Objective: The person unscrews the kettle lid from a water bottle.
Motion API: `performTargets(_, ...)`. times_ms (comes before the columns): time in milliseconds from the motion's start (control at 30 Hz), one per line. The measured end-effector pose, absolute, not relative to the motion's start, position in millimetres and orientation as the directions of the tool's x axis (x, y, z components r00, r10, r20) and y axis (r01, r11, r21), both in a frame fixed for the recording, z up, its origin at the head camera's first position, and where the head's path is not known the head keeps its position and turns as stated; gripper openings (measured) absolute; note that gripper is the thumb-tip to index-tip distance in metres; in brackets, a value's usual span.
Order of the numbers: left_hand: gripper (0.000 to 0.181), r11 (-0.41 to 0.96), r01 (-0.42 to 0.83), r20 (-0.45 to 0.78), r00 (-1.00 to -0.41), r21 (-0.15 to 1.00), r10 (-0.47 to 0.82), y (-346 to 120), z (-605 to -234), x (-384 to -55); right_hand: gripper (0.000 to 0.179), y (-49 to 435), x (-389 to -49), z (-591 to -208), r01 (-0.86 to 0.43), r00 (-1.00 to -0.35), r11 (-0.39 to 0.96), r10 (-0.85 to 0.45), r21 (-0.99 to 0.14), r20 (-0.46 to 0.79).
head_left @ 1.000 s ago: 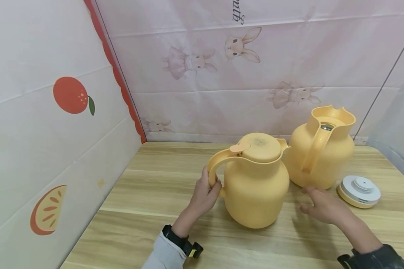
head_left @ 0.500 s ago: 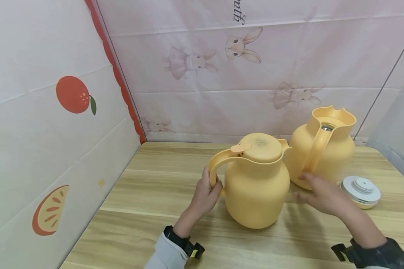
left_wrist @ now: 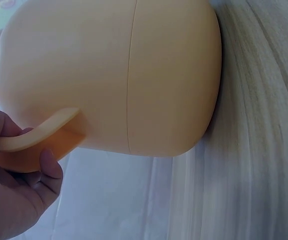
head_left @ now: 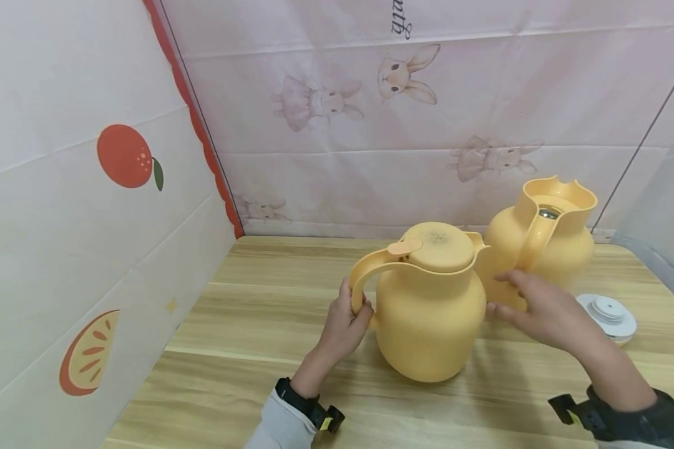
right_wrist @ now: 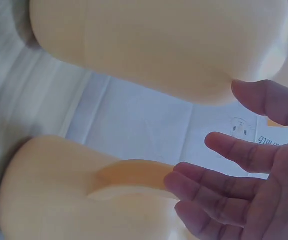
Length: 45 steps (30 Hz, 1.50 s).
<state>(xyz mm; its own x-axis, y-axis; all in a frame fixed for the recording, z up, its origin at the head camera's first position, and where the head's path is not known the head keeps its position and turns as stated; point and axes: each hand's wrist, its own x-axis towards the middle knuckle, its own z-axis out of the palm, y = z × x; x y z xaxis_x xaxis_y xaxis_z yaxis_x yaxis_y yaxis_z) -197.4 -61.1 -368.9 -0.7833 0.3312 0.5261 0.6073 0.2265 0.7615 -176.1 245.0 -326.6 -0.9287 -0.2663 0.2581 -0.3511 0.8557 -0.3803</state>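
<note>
- I saw the left hand point(head_left: 342, 324) grip the lidded jug point(head_left: 429, 318), which stood between both hands.
- The right hand point(head_left: 547, 312), spread, partly hid the open jug point(head_left: 564, 255) and loose lid point(head_left: 609, 312) behind it.

The front jug point(head_left: 429, 324) is yellow, the tabletop point(head_left: 247, 324) streaked tan.

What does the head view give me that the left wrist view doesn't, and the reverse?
Only the head view shows the right hand, the loose white-topped lid and the printed rabbits.
Only the left wrist view shows a seam across the held jug.
Both show the left hand gripping that jug's handle, plus the wooden tabletop.
</note>
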Motion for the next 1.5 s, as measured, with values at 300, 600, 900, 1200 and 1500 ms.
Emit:
performTargets(300, 0.013, 0.215, 0.611, 0.528, -0.778, 0.762, 0.34, -62.8, -369.3, -197.8, 0.048, 244.5, -177.8, -315.6, -0.386, -0.904, 0.84, -0.263, -0.38, 0.338)
performTargets(600, 0.015, 0.22, 0.633, 0.555, -0.765, 0.743, 0.326, -64.5, -368.9, -197.3, 0.046, 236.5, -178.5, -310.7, -0.498, -0.796, 0.787, -0.249, -0.364, 0.552)
performTargets(900, 0.015, 0.209, 0.63, 0.559, -0.767, 0.748, 0.315, -66.8, -370.2, -197.6, 0.046, 221.7, -176.6, -303.7, -0.583, -0.674, 0.72, -0.17, -0.376, 0.719)
performTargets(1200, 0.008, 0.199, 0.677, 0.626, -0.733, 0.709, 0.265, -63.5, -376.4, -200.8, 0.042, 207.3, -178.2, -298.0, -0.63, -0.627, 0.677, -0.153, -0.381, 0.764)
performTargets(1500, 0.006, 0.204, 0.667, 0.627, -0.744, 0.717, 0.23, -64.3, -375.9, -201.9, 0.036, 195.6, -181.1, -290.2, -0.662, -0.601, 0.664, -0.193, -0.348, 0.776)
